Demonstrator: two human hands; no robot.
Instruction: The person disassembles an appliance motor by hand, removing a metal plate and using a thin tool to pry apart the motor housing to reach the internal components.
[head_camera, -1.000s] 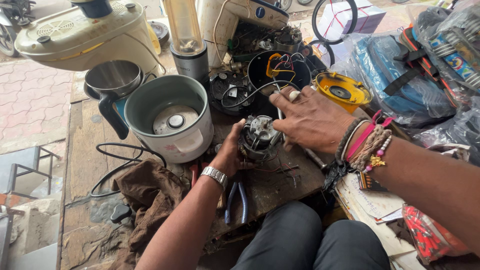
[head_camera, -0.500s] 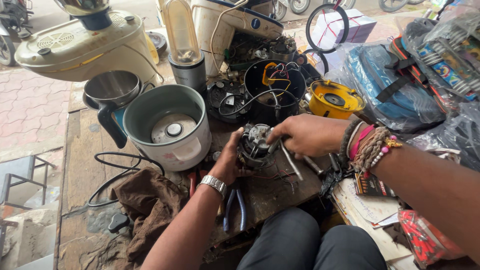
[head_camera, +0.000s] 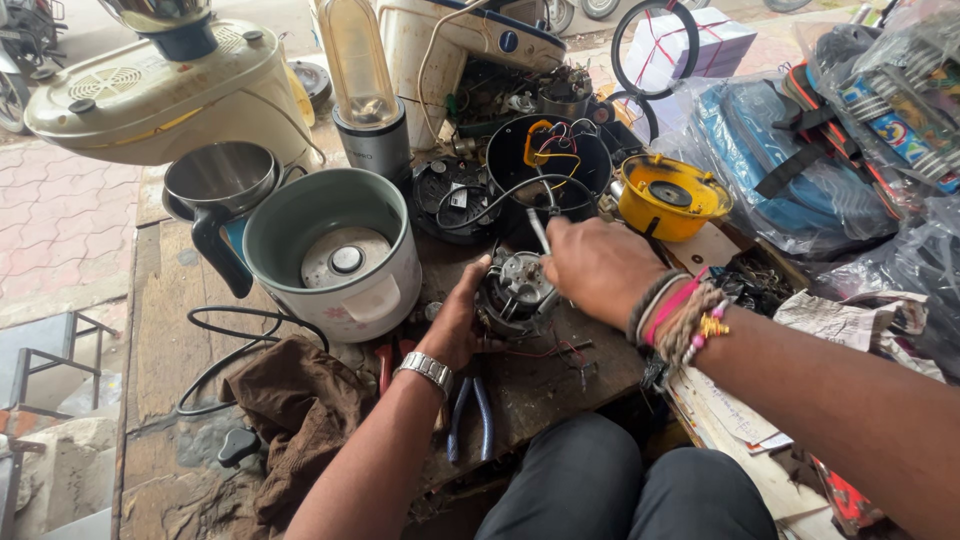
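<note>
Fingers (head_camera: 478, 300) of both hands around motor (head_camera: 518, 292).

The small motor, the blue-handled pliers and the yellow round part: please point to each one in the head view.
small motor (head_camera: 518, 292): head view, on its metal top between the hands.
blue-handled pliers (head_camera: 484, 408): head view, on one blue handle.
yellow round part (head_camera: 668, 197): head view, on its yellow top face.
</note>
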